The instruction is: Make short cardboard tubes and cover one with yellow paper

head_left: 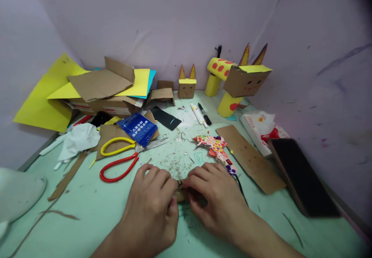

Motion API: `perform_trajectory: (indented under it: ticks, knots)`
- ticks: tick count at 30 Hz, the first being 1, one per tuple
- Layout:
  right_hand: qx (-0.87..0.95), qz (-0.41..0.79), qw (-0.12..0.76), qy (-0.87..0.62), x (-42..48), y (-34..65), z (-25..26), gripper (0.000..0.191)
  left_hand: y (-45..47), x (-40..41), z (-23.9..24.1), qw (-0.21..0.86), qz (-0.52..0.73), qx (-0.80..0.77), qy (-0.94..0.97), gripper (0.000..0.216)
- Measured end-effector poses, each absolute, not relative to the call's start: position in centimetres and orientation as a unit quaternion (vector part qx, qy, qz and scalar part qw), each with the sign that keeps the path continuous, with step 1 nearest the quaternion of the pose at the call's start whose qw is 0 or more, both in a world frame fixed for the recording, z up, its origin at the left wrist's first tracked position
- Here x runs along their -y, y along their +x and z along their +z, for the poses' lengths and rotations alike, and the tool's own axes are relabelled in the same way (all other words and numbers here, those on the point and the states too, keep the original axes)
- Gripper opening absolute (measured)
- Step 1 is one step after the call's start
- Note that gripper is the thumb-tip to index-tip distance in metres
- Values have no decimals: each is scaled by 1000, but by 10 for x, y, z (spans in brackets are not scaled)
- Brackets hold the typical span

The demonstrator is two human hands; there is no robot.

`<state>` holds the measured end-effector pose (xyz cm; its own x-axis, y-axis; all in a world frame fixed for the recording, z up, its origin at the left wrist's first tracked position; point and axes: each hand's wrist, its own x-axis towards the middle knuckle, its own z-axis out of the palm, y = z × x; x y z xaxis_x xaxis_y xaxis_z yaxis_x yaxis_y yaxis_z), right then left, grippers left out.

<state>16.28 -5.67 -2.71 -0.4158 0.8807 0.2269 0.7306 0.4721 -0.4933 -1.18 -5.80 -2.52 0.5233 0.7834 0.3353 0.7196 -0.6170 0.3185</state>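
Between my hands, close to the green tabletop, is a small brown cardboard piece [182,191], mostly covered by my fingers. My left hand [154,203] grips its left end with curled fingers, the thumb near its front. My right hand [215,200] has its fingers closed on the other end. A flower-patterned glue gun [213,145] lies just beyond my right hand, its cord running down behind the wrist. Beyond my left hand lie scissors [119,161] with one yellow and one red handle.
Behind stand a yellow paper-tube giraffe [222,70] and a small cardboard animal head [186,89]. Right: a cardboard strip [250,159], a tissue pack [258,128] and a phone [302,176]. Left: stacked cardboard [101,83], crumpled tissue [78,141], a blue packet [138,128]. Markers [199,114] lie mid-back.
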Motion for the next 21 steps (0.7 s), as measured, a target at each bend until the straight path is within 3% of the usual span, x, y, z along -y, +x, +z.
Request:
perform_trajectory:
  ticks: [14, 21]
  knots:
    - [828, 127, 230, -495, 56, 161, -30, 13, -10, 59, -26, 15, 239, -410, 880, 11]
    - [828, 105, 243, -494, 58, 159, -31, 12, -11, 62, -28, 49, 225, -414, 881, 7]
